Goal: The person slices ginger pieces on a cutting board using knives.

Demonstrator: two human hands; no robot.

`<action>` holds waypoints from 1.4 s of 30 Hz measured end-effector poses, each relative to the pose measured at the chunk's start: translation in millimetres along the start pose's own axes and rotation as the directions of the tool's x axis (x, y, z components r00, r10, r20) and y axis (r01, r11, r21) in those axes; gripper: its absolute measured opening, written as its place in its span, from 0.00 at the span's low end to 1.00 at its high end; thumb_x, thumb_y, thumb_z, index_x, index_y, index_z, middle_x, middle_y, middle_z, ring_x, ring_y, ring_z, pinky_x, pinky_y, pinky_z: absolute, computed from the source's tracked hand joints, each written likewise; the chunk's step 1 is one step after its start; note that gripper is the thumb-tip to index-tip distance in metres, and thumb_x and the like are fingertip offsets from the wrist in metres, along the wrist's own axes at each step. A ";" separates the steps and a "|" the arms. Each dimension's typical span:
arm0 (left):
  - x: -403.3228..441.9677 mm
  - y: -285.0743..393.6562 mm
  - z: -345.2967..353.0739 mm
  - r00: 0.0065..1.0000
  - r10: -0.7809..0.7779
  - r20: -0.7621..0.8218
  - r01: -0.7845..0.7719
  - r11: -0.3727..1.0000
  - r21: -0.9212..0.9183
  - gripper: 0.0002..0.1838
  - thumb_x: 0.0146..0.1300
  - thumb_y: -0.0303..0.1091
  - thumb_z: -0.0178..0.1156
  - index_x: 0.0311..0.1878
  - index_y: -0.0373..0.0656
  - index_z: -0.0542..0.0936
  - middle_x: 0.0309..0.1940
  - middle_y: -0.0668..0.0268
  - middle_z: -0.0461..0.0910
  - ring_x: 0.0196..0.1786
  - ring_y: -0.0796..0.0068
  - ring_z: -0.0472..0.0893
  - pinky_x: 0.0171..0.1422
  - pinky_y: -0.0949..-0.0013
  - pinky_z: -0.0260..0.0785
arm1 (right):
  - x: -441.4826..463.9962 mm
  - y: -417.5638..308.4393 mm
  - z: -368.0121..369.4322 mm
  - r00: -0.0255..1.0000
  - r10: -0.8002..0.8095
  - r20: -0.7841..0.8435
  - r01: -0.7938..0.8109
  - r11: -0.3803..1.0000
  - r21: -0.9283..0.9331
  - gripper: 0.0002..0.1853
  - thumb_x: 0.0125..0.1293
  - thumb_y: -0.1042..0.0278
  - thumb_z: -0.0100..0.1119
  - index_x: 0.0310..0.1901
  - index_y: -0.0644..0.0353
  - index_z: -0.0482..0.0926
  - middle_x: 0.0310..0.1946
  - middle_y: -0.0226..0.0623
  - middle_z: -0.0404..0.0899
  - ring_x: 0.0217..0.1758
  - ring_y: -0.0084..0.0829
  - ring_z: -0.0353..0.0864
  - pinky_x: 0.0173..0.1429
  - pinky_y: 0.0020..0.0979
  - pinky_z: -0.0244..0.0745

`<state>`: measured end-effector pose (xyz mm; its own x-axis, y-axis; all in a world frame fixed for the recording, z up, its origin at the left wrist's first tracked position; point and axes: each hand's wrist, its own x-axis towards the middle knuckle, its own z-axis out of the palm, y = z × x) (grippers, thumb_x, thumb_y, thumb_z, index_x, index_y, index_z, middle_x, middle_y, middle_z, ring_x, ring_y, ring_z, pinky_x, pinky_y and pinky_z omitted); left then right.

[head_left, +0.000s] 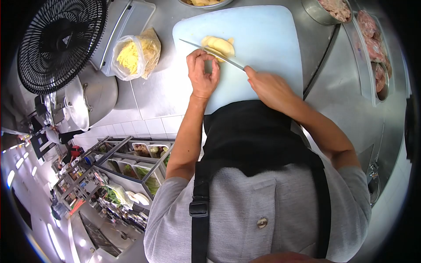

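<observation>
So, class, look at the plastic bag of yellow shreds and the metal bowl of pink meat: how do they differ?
The plastic bag is soft and crumpled, while the metal bowl is rigid and smooth-walled. The bag shows thin yellow shreds; the bowl holds chunky pale-pink meat. The bag sits left of the cutting board, the bowl off its far right corner. Both are open, with contents showing.

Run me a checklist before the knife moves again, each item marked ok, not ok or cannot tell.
1. Right hand gripping the knife: ok.
2. Pale slices on the cutting board: ok.
3. Left hand well away from the blade: not ok, fingers right beside it.
4. Bag of yellow shreds off the board: ok.
5. Board secured against slipping: cannot tell, underside hidden.
</observation>
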<state>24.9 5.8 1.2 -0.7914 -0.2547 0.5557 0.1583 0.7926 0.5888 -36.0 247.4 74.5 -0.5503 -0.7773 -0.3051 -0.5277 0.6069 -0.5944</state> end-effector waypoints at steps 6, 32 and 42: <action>-1.8 3.4 0.8 1.000 0.004 -0.002 -0.004 1.000 0.023 0.10 0.63 0.22 0.73 0.45 0.37 0.83 0.51 0.52 0.79 0.56 0.52 0.82 0.61 0.56 0.78 | 24.4 4.3 10.4 1.000 -0.001 -0.029 0.000 1.000 -0.016 0.12 0.85 0.63 0.56 0.56 0.62 0.70 0.30 0.50 0.85 0.37 0.59 0.86 0.42 0.58 0.76; -2.1 2.3 0.4 1.000 -0.013 -0.006 0.013 1.000 -0.024 0.10 0.62 0.21 0.73 0.43 0.37 0.83 0.52 0.52 0.79 0.56 0.52 0.80 0.61 0.56 0.76 | -44.2 -2.5 -23.8 0.998 -0.018 -0.056 0.021 0.998 0.055 0.11 0.83 0.66 0.57 0.55 0.63 0.69 0.33 0.54 0.83 0.39 0.62 0.84 0.45 0.60 0.75; -0.6 3.4 -0.9 0.999 -0.037 -0.001 0.037 0.999 -0.016 0.10 0.61 0.21 0.74 0.43 0.36 0.83 0.51 0.53 0.80 0.59 0.52 0.80 0.63 0.56 0.77 | -39.5 -4.6 -19.8 0.999 0.007 -0.047 -0.004 0.998 0.055 0.09 0.85 0.66 0.53 0.53 0.63 0.68 0.31 0.54 0.82 0.38 0.62 0.84 0.45 0.61 0.75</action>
<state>26.5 8.1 3.4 -0.7962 -0.2841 0.5342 0.1388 0.7736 0.6182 -24.7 278.5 104.1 -0.5839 -0.7644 -0.2734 -0.4891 0.6000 -0.6331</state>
